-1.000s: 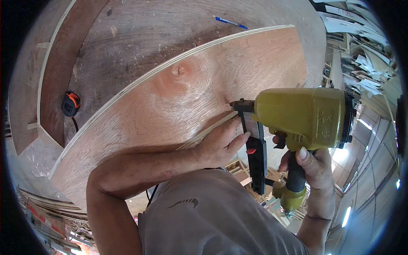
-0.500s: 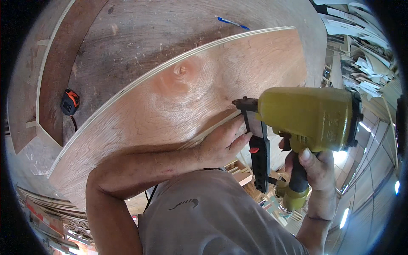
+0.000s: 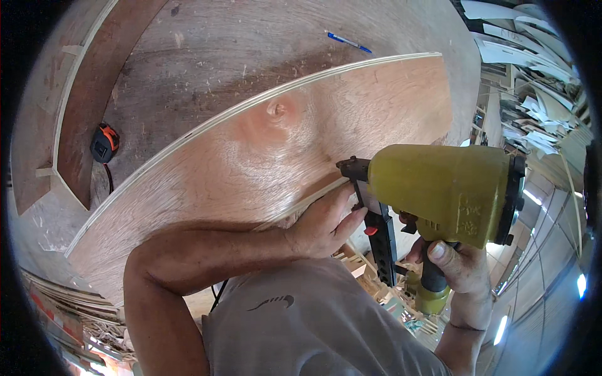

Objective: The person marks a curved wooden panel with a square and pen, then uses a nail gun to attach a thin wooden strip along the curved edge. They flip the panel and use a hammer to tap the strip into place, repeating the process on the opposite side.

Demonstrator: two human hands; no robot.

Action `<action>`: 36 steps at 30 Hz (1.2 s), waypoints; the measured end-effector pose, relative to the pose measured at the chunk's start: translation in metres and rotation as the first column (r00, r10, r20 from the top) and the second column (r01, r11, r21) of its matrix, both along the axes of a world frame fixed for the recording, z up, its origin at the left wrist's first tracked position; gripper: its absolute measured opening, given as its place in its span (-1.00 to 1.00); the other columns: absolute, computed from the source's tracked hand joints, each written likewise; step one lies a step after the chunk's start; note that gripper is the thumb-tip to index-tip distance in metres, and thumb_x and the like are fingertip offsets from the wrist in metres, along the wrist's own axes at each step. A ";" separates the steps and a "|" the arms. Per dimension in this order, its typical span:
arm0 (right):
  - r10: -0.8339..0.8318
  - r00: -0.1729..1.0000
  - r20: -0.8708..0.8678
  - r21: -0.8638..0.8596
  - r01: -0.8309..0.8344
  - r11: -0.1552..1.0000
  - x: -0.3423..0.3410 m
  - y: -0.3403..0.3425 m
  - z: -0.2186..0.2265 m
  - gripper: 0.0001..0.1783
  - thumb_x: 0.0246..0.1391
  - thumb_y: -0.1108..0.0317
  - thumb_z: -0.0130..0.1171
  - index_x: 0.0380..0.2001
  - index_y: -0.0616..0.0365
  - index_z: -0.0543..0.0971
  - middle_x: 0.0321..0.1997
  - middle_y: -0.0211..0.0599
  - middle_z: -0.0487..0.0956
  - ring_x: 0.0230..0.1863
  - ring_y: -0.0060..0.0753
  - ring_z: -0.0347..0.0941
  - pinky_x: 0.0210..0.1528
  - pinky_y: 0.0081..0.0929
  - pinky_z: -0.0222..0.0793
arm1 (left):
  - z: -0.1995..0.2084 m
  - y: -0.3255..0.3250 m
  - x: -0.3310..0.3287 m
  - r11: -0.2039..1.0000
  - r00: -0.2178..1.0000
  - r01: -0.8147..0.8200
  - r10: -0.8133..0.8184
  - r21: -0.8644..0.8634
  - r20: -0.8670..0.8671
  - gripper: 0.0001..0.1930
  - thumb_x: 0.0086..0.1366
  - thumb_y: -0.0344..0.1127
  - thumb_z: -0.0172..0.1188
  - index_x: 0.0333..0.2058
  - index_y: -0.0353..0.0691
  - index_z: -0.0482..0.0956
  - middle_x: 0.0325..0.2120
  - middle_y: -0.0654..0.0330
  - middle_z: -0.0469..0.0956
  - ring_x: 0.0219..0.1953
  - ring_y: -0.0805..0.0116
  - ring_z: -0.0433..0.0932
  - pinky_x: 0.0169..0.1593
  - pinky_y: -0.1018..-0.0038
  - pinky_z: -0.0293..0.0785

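Note:
A curved plywood panel (image 3: 207,163) with a pale layered far edge stretches across the bench. My left hand (image 3: 323,222) is closed around its near edge, the fingertips partly hidden, with the thumb beside the nail gun's black magazine. In my right hand (image 3: 461,266) is the grip of a yellow-green nail gun (image 3: 439,191); the hand is wrapped round the black handle, a finger near the trigger. The gun's dark nose points left, at the panel's near edge just beyond my left fingers. Whether it touches the wood I cannot tell.
On the worn wooden bench (image 3: 207,44) lie a blue pen (image 3: 349,42) beyond the panel and an orange-black tape measure (image 3: 105,143) to the left. A curved wooden frame (image 3: 75,119) stands at far left. Stacked offcuts (image 3: 539,106) fill the right side.
The nail gun has come slightly nearer and left, its nose shifting along the panel's near edge. My left hand keeps its hold. The whole view has shifted a little.

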State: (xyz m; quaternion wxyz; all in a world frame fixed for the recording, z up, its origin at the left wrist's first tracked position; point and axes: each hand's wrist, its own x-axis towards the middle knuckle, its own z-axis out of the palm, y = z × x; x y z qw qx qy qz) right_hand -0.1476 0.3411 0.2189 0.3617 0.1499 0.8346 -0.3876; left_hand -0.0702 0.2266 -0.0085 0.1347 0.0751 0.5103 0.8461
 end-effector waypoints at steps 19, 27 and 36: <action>0.064 0.998 -0.002 0.038 -0.064 0.997 0.012 0.004 0.001 -0.21 0.02 0.02 0.40 0.14 0.38 0.39 0.01 0.15 0.54 -0.39 -0.35 0.58 -0.34 -0.49 0.53 | -0.008 0.011 0.013 0.997 0.998 -0.055 0.056 0.048 -0.010 -0.56 0.37 -0.38 0.04 0.15 -0.42 0.21 0.01 -0.26 0.41 0.11 -0.18 0.43 0.18 0.14 0.33; 0.065 0.998 -0.004 0.020 -0.065 0.998 0.011 -0.002 -0.001 -0.19 0.01 -0.01 0.40 0.14 0.38 0.38 0.01 0.18 0.54 -0.39 -0.35 0.58 -0.36 -0.51 0.53 | -0.011 0.015 0.013 0.995 0.997 -0.077 0.079 0.069 -0.025 -0.57 0.37 -0.38 0.05 0.14 -0.41 0.22 -0.03 -0.24 0.43 0.08 -0.16 0.45 0.14 0.13 0.37; 0.075 0.997 0.014 0.084 -0.076 0.994 0.015 0.004 -0.002 -0.13 -0.03 -0.01 0.43 0.16 0.40 0.35 -0.04 0.14 0.55 -0.39 -0.35 0.57 -0.37 -0.53 0.52 | -0.010 0.014 0.015 0.995 0.997 -0.077 0.077 0.065 -0.001 -0.59 0.36 -0.38 0.06 0.11 -0.41 0.24 -0.05 -0.24 0.43 0.04 -0.15 0.48 0.11 0.13 0.38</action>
